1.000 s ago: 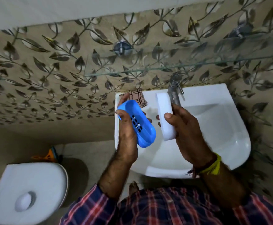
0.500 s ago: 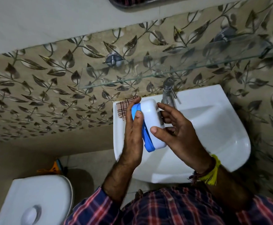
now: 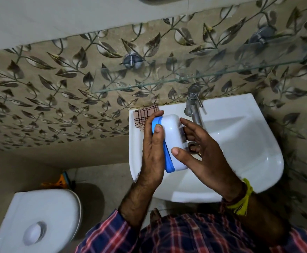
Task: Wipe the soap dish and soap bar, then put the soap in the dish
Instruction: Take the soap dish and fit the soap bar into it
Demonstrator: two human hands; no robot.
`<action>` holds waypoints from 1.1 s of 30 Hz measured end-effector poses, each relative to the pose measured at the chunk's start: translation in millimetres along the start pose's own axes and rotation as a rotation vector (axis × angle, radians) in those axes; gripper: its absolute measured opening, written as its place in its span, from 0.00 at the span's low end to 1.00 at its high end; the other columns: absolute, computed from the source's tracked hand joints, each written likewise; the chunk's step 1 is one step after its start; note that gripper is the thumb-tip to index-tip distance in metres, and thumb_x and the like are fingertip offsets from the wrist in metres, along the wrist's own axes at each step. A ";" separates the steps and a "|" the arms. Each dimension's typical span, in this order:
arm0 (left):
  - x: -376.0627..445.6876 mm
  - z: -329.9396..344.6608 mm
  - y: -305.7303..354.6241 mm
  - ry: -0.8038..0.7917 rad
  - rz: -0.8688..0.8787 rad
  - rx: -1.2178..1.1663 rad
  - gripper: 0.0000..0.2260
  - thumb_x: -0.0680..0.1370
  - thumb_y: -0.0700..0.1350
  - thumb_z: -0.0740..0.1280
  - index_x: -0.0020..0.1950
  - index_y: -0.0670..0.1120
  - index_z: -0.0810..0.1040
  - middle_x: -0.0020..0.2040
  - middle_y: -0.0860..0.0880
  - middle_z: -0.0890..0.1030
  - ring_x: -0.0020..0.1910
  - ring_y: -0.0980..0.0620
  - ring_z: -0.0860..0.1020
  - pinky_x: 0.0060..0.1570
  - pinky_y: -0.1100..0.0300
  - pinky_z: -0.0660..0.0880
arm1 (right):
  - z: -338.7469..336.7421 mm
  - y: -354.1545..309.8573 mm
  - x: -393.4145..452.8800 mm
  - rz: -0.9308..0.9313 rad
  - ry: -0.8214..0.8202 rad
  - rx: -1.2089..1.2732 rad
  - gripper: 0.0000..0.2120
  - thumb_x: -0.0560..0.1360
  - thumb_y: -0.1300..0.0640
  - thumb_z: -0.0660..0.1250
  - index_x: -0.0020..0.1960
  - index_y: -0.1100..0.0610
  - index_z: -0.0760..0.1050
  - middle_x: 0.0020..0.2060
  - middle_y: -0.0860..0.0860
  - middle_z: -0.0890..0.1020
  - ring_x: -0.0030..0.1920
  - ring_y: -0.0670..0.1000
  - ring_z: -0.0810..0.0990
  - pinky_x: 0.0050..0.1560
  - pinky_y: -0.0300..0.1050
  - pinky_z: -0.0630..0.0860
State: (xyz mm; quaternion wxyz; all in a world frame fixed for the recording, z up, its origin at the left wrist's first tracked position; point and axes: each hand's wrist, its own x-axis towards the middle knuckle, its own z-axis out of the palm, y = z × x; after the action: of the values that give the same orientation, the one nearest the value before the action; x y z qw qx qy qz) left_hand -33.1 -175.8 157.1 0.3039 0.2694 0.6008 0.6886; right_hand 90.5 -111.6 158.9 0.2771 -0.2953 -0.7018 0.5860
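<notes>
The white soap bar (image 3: 174,141) lies pressed into the blue soap dish (image 3: 165,156), which is tilted on its edge above the left side of the white sink (image 3: 249,143). My left hand (image 3: 152,154) grips the dish from behind, thumb over its rim. My right hand (image 3: 203,156) holds the soap from the right, thumb on its face and fingers curled round its far side. A checked cloth (image 3: 143,115) lies on the sink's back left corner, partly hidden by my left fingers.
A chrome tap (image 3: 193,105) stands at the back of the sink. A glass shelf (image 3: 167,81) juts from the leaf-patterned tiled wall above it. A white toilet lid (image 3: 39,221) is at the lower left, with an orange object (image 3: 59,182) on the floor behind.
One second ago dish and soap were held apart, one in each hand. The soap has since been brought into the dish and both hands now clasp them together; the view has shifted slightly.
</notes>
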 end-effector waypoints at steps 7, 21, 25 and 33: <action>0.0 -2.0 3.6 0.036 0.033 0.021 0.23 0.79 0.63 0.57 0.68 0.50 0.72 0.65 0.40 0.77 0.59 0.40 0.79 0.60 0.31 0.76 | 9.5 -0.7 -7.9 -0.013 -0.114 -0.046 0.34 0.79 0.47 0.67 0.80 0.46 0.55 0.72 0.40 0.70 0.72 0.42 0.69 0.64 0.38 0.74; 5.9 -4.4 8.0 -0.072 0.088 0.001 0.27 0.78 0.59 0.59 0.70 0.41 0.70 0.62 0.45 0.79 0.54 0.50 0.81 0.54 0.43 0.81 | 10.8 -10.4 -2.9 -0.060 -0.058 -0.034 0.35 0.77 0.50 0.64 0.81 0.50 0.54 0.71 0.49 0.72 0.70 0.48 0.72 0.63 0.51 0.78; 7.5 -4.9 3.3 -0.091 0.067 0.011 0.26 0.78 0.59 0.59 0.70 0.43 0.70 0.54 0.59 0.82 0.50 0.56 0.83 0.49 0.52 0.83 | 9.3 -9.6 -3.5 -0.051 -0.090 -0.057 0.34 0.80 0.50 0.64 0.81 0.51 0.52 0.72 0.48 0.70 0.72 0.50 0.71 0.67 0.55 0.75; 7.0 9.9 -2.5 -0.024 0.002 -0.015 0.27 0.81 0.63 0.54 0.69 0.46 0.72 0.55 0.53 0.82 0.51 0.57 0.82 0.50 0.64 0.78 | 18.5 -7.2 -1.6 -0.041 -0.137 -0.199 0.32 0.82 0.49 0.51 0.81 0.54 0.41 0.74 0.38 0.55 0.73 0.27 0.52 0.69 0.23 0.51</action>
State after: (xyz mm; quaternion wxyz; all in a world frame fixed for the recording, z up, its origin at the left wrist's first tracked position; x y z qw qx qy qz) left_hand -30.2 -163.8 156.0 0.3122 0.2760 0.5915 0.6902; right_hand 77.3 -126.0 163.0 0.2099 -0.2663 -0.7798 0.5262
